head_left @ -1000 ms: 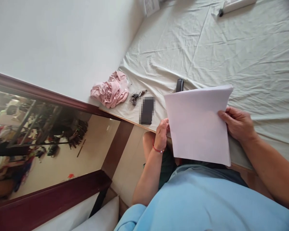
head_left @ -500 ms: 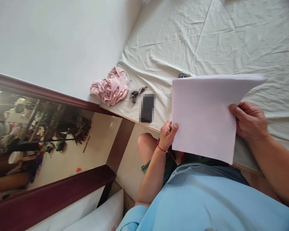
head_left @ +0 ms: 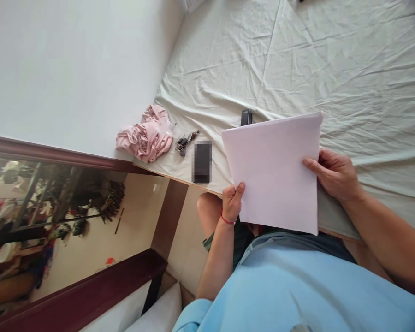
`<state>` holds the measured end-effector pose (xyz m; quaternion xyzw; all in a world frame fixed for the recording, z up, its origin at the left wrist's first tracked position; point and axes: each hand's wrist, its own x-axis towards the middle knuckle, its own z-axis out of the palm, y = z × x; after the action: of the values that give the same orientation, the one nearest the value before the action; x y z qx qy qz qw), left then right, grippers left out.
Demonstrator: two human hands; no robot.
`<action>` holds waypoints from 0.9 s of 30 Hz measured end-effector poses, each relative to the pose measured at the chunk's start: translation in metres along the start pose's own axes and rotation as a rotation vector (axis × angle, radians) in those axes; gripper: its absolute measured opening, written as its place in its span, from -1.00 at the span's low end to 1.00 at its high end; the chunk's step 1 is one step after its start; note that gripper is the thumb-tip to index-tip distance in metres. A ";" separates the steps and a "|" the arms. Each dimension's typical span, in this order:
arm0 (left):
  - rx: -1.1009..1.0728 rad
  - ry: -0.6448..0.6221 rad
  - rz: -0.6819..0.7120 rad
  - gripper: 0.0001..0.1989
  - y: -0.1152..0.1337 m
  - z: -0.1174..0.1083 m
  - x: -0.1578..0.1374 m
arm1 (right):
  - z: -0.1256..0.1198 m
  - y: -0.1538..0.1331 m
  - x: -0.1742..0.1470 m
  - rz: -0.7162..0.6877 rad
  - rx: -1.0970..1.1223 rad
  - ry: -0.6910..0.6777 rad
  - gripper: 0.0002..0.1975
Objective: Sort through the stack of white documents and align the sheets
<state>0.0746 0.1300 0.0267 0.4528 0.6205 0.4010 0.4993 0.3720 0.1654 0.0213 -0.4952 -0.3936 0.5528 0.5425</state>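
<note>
A stack of white paper [head_left: 275, 175] is held up in front of my body, over the edge of the cloth-covered surface. My left hand [head_left: 232, 202], with a red string on its wrist, pinches the lower left edge, thumb on top. On the right edge, my right hand [head_left: 335, 173] grips the sheets with its thumb on the face and the other fingers behind. Just past the far edge of the paper lies a black object [head_left: 246, 116], partly covered by it; it looks like a stapler, though I cannot be sure.
A dark, blurred-out phone-like rectangle [head_left: 202, 161] lies near the surface's front edge. Left of it are a bunch of keys [head_left: 185, 143] and a crumpled pink cloth [head_left: 148, 133]. The wrinkled pale sheet [head_left: 297, 69] spreads beyond. At left stands a mirror with a dark red frame [head_left: 124, 276].
The paper stack has straightened; its far right corner no longer flares out. My view has shifted, and more of the black object shows. Both hands keep hold of the paper.
</note>
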 end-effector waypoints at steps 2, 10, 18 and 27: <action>0.055 0.004 0.037 -0.37 0.000 0.001 0.000 | 0.000 -0.001 0.000 0.020 -0.017 0.004 -0.71; 0.117 -0.187 0.176 -0.42 0.014 -0.007 0.000 | 0.004 -0.003 0.005 0.011 0.234 0.183 -0.70; 0.166 -0.189 0.129 -0.43 0.003 -0.005 0.001 | 0.006 -0.002 0.008 -0.105 0.244 0.258 -0.72; 0.260 -0.147 0.215 -0.51 0.004 -0.001 -0.001 | -0.010 0.008 0.016 -0.277 -0.022 0.475 -0.60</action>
<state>0.0745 0.1305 0.0311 0.6052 0.5771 0.3341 0.4348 0.3810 0.1796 0.0097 -0.5584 -0.3253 0.3372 0.6846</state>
